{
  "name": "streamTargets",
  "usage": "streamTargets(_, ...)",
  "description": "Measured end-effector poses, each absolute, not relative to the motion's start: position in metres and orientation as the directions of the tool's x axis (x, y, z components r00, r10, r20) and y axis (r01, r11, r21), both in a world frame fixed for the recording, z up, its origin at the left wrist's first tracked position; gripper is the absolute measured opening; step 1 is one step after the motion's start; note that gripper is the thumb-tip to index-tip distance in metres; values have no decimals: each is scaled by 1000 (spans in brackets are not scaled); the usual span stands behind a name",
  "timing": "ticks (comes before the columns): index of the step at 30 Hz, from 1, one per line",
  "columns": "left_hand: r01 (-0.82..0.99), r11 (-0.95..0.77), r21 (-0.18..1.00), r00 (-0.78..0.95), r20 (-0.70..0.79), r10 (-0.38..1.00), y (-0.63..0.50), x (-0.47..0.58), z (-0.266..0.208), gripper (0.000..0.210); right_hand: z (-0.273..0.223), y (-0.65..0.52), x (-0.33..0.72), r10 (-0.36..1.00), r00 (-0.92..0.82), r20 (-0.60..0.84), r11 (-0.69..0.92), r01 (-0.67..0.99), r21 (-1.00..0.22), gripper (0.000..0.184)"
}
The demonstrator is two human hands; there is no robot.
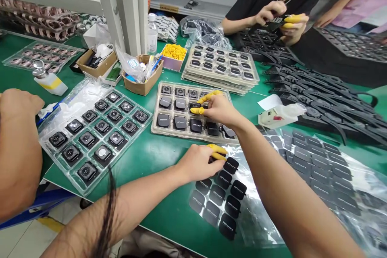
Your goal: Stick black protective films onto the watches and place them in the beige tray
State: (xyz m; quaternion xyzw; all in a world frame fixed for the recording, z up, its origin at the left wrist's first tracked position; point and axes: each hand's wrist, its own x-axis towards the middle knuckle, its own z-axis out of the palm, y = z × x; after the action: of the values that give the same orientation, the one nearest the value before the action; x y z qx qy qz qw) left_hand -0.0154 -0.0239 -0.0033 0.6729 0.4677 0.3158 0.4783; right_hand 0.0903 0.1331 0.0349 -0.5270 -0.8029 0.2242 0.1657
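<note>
My right hand, with yellow finger cots on its fingertips, reaches into a clear plastic tray. Thumb and finger close around a black watch case in the middle row. Other pockets of this tray hold watch cases, several covered with printed dark films. Nearer to me, my left hand also wears yellow finger cots. Its fingers are closed over something dark, mostly hidden, at the top of a clear sheet of square black protective films with white lettering.
At left, another tray holds watch cases, beside a pump bottle and someone's arm. Behind stand small boxes, yellow finger cots and stacked trays. A co-worker's hands work near black straps. A white bottle lies at right.
</note>
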Motion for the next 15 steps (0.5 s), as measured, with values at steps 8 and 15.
streamTargets(8,272,-22,962,303,-64,951,-25,-14,2,40,40,26,141,970,-230,81,119,156,-981,32)
streamTargets(15,398,-37,917,304,-94,948,-26,-10,5,79,10,-35,166,991,-128,-50,-34,124,-992,30)
